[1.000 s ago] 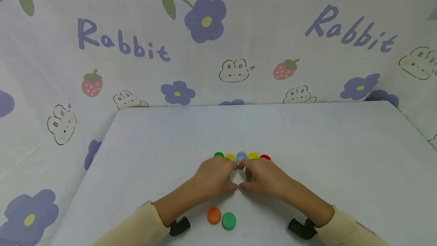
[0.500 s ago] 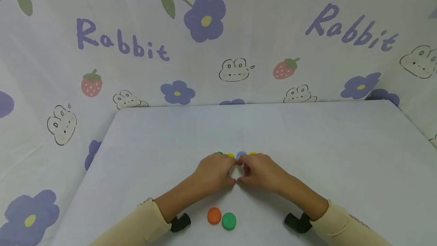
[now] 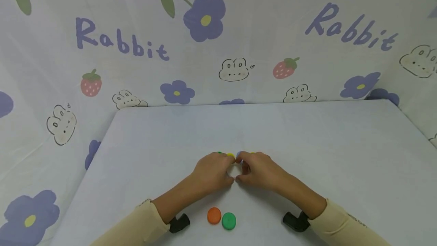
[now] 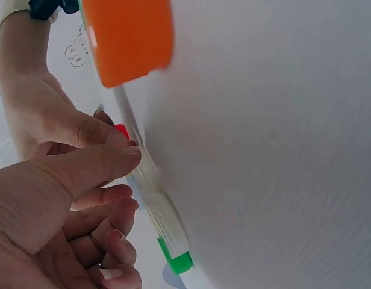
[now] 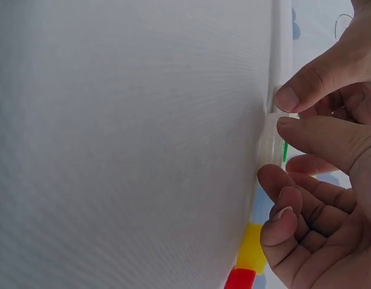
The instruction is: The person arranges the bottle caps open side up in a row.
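Note:
My left hand and right hand meet thumb to thumb and finger to finger around a whitish, see-through bottle cap. In the right wrist view the ridged side of that cap shows between the right thumb and forefinger, with the left thumb just above. Right behind the hands stands a row of caps, partly covered by them: green, yellow, pale blue and yellow. A red cap at the row's end appears in the right wrist view.
Nearer the body, an orange cap and a green cap lie side by side on the white table. Black wrist-worn pieces hang below the sleeves. A printed cloth rises behind the table.
Both hands have slid a little away from the body and slightly left, with the whitish cap between them. They now cover more of the row, hiding the red cap in the head view.

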Demonstrator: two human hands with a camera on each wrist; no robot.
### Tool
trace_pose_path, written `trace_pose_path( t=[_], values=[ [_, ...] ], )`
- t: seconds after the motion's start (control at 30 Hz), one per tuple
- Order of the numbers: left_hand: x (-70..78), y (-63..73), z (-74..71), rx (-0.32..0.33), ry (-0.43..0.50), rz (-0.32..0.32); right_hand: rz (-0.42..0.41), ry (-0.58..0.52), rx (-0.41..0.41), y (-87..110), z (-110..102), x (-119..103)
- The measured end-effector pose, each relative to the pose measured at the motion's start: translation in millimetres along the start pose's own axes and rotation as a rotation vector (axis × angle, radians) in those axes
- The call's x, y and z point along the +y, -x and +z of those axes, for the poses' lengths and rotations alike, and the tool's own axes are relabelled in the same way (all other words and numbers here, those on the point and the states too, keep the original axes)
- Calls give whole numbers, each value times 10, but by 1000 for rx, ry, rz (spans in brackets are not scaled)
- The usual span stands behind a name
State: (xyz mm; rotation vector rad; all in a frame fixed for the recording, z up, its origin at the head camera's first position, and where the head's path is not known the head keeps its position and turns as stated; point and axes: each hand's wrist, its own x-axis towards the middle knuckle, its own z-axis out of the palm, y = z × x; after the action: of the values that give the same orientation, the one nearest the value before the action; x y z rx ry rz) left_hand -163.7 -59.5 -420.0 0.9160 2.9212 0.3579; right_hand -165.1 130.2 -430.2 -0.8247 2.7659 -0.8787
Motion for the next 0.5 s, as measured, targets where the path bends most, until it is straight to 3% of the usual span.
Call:
trace_pose_path(
  t=[0.37, 0.5],
  values=[
    [-84, 168, -84, 9, 129, -50, 60, -37, -18, 77, -86, -35],
    [-90, 270, -95, -29, 199, -87, 86, -8, -45, 151, -113, -98]
  ],
)
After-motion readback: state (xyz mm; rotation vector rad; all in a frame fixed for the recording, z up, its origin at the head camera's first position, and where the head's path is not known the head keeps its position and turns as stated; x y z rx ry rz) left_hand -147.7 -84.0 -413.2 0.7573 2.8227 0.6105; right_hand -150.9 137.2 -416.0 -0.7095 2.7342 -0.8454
